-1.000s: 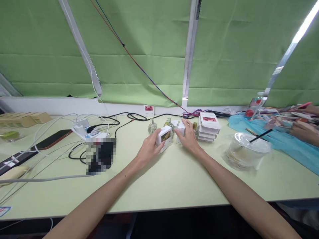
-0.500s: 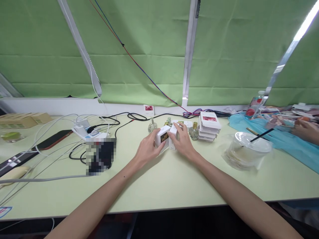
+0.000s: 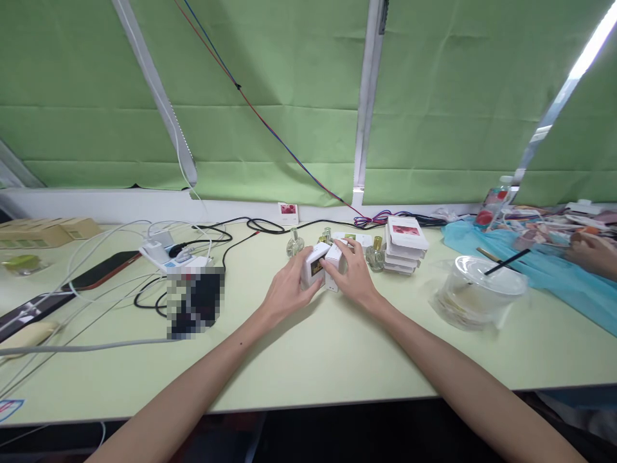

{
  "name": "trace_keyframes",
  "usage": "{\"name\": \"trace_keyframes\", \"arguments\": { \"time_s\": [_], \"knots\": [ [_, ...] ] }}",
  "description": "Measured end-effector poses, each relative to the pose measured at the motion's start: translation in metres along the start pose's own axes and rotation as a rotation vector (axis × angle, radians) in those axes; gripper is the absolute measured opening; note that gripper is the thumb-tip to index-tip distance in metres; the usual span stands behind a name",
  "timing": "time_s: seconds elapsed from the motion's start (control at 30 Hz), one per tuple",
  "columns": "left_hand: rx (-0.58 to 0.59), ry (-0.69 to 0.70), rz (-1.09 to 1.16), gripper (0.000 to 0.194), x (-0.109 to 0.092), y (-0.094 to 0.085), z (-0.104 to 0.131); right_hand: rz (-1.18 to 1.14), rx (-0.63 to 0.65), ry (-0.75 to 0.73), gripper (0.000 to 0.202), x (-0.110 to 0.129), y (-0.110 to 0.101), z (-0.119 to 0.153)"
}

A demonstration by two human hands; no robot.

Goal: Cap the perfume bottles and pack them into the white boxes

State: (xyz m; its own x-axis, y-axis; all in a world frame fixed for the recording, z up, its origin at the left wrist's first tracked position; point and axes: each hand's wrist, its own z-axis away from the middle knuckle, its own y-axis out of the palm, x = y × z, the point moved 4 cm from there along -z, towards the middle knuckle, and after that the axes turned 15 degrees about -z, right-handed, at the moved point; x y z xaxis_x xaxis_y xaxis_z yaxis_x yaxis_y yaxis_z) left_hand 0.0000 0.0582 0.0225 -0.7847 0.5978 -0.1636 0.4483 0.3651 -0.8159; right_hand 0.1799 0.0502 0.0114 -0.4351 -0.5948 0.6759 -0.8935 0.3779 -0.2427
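Note:
My left hand [image 3: 292, 283] is closed around a small white box [image 3: 315, 260] with a dark, gold-toned picture on one face. Touching it on the right is a second white box [image 3: 332, 278], plain on the side I see, which my right hand [image 3: 357, 273] grips from above and the right. Both boxes stand close together over the table. Just behind them are small glass perfume bottles: one [image 3: 295, 243] by my left fingers, another [image 3: 375, 255] with a gold top right of my right hand. More bottles [image 3: 324, 236] are partly hidden behind the boxes.
To the right stand stacked white boxes [image 3: 405, 244] and a clear plastic tub [image 3: 482, 292] with a black stick. A power strip [image 3: 186, 260], cables and a phone [image 3: 106, 270] lie left. Another person's hand [image 3: 592, 254] is at far right over blue plastic [image 3: 544, 283].
The right-hand white box has turned and lowered slightly, showing more of its top and side. My right fingers have shifted a little left. My left hand has barely moved.

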Motion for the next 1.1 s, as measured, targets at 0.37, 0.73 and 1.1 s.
{"name": "trace_keyframes", "arguments": {
  "time_s": [0.37,0.73,1.1],
  "knots": [
    [0.017,-0.055,-0.072,0.051,0.007,-0.007,-0.005,-0.116,-0.027,0.027,0.048,0.004,0.001,-0.001],
    [0.16,-0.187,-0.083,0.059,0.02,-0.02,-0.009,-0.294,-0.005,0.063,0.048,0.022,0.0,0.003],
    [0.159,-0.216,0.107,0.054,0.027,-0.012,-0.013,-0.413,0.124,0.119,0.048,0.015,0.003,0.001]
  ]
}}
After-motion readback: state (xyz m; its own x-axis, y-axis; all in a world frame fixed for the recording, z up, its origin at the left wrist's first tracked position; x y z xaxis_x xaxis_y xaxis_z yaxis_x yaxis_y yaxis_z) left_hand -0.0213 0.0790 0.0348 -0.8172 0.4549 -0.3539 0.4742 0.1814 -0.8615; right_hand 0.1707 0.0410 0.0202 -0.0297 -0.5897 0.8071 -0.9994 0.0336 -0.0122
